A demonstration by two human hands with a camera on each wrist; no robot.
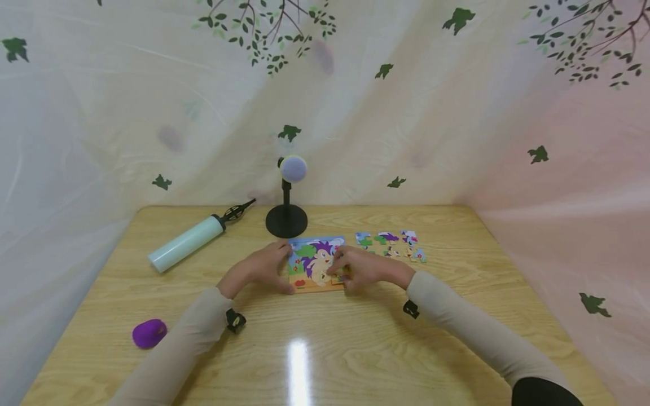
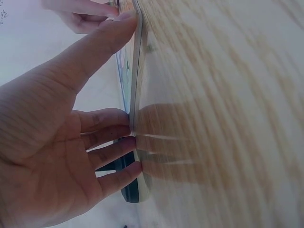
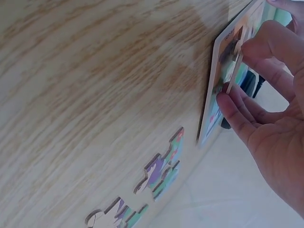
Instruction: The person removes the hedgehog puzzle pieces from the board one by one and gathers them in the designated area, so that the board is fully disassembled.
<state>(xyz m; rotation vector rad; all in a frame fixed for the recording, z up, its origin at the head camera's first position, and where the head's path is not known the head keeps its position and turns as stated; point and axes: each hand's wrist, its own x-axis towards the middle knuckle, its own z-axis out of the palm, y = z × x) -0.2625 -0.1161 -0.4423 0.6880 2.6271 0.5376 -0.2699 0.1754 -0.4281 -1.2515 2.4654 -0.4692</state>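
The puzzle board (image 1: 316, 264) lay flat near the middle of the desk (image 1: 457, 338), a shallow tray whose picture of a purple-maned animal was mostly filled in. The left hand (image 1: 261, 269) braced the board's left edge, thumb along the near corner and straight fingers (image 2: 114, 142) pressed against the side, so this grip stayed spread and clasped nothing. The right hand (image 1: 363, 268) rested on the board's right side and pinched a small puzzle piece (image 3: 234, 66) between thumb and forefinger, the piece held at the board's surface; whether it was seated in its slot cannot be told. Just to the right of the board, several loose pieces (image 1: 391, 243) lay in a short row on the desk, apart from each other. Directly behind the board stood a black round-based stand (image 1: 286, 220) carrying a pale ball (image 1: 293, 168) at its top. Farther left lay a mint-coloured pump (image 1: 190, 239) on its side, and a purple lump (image 1: 149, 332) sat near the front left corner, well apart from both hands.
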